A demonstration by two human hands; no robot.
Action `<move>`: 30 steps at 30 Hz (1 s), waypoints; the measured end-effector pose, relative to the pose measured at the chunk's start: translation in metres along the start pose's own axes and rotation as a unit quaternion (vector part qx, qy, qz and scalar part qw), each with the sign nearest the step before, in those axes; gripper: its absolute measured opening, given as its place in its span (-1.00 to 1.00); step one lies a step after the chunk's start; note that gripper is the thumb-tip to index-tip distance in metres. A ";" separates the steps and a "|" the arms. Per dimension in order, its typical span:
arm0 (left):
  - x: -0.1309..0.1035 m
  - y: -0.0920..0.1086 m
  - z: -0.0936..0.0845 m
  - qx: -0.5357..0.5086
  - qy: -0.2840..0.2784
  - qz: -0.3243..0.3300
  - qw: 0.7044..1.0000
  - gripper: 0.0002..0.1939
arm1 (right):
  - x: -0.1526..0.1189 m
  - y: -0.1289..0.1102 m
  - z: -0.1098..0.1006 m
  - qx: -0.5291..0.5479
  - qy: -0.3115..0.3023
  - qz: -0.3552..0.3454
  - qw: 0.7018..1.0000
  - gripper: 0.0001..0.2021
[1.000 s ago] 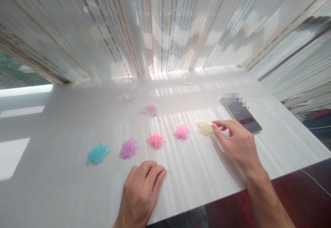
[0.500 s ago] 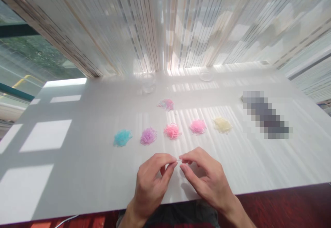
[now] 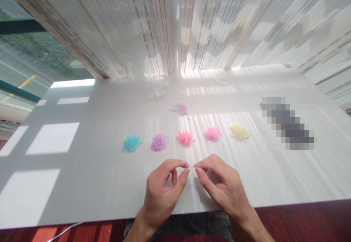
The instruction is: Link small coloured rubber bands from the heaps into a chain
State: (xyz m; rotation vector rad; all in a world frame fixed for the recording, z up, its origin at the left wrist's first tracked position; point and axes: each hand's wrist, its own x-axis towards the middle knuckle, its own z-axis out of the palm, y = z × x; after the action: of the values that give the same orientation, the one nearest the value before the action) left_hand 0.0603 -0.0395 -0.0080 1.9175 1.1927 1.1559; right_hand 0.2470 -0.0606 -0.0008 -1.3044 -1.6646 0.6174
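A thin, pale rubber band point(image 3: 191, 167) spans the small gap between my two hands, above the near part of the white table point(image 3: 104, 187). The thumb and index fingertips of my left hand point(image 3: 166, 185) pinch its left end. At its other end, my right hand point(image 3: 223, 185) closes thumb and index finger on it. Just beyond the hands lies a row of loose piles of small bands: a blue pile point(image 3: 132, 143), a purple pile point(image 3: 159, 142), a coral-pink pile point(image 3: 185, 138), a pink pile point(image 3: 213, 133) and a pale yellow pile point(image 3: 239, 132).
Behind the row sits a smaller mixed-colour pile point(image 3: 180, 108). A clear round container point(image 3: 159, 84) and a clear shallow dish point(image 3: 223, 79) stand near the curtain point(image 3: 137, 26). At the right lies a dark, pixelated object point(image 3: 287, 123). A white cable point(image 3: 65, 230) hangs below the front edge.
My right thumb and index finger have come together on the band's right end. My hands are slightly farther apart, with the strand showing between them. The view has shifted slightly.
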 end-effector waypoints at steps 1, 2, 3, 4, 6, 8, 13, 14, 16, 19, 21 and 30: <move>0.000 0.000 0.000 -0.001 0.005 -0.007 1.000 -0.90 | 0.000 0.000 0.000 -0.001 -0.002 0.001 1.000 -0.91; 0.001 0.001 0.000 -0.003 0.010 -0.014 1.000 -0.90 | 0.000 0.000 0.001 -0.003 -0.004 0.001 1.000 -0.90; 0.001 0.001 0.000 -0.004 0.012 -0.019 1.000 -0.91 | 0.000 0.000 0.001 -0.004 -0.005 0.000 1.000 -0.90; 0.001 0.001 0.000 -0.005 0.015 -0.022 1.000 -0.91 | 0.000 0.000 0.001 -0.006 -0.005 0.000 1.000 -0.90; 0.001 0.001 0.001 -0.002 0.018 -0.025 1.000 -0.92 | 0.000 0.001 0.001 -0.009 -0.006 -0.003 1.000 -0.89; 0.001 0.001 0.001 0.003 0.019 -0.027 0.999 -0.92 | -0.001 0.001 0.001 -0.011 -0.006 -0.005 1.000 -0.90; 0.001 0.001 0.000 0.012 0.022 -0.027 0.999 -0.92 | -0.001 0.002 0.001 -0.014 -0.008 -0.005 1.000 -0.89; 0.000 0.001 0.000 0.013 0.022 -0.026 0.999 -0.92 | -0.001 0.001 0.001 -0.013 -0.008 -0.006 1.000 -0.89; 0.000 0.000 0.000 0.015 0.020 -0.026 0.999 -0.91 | 0.000 0.001 0.001 -0.012 -0.006 -0.010 1.000 -0.89; -0.001 0.000 0.002 0.015 0.025 -0.025 0.999 -0.91 | 0.000 0.001 0.001 -0.015 -0.004 -0.012 1.000 -0.89; -0.001 0.001 0.002 0.020 0.031 -0.022 0.999 -0.91 | 0.000 0.001 0.001 -0.018 -0.005 -0.013 1.000 -0.88; 0.015 -0.012 -0.040 0.187 0.147 -0.050 0.970 -0.91 | 0.001 0.003 0.003 -0.023 0.002 -0.011 1.000 -0.86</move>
State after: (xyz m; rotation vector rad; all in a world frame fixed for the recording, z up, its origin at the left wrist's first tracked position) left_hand 0.0232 -0.0196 0.0048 1.9673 1.7525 1.2624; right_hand 0.2460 -0.0586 -0.0048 -1.3180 -1.6976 0.5663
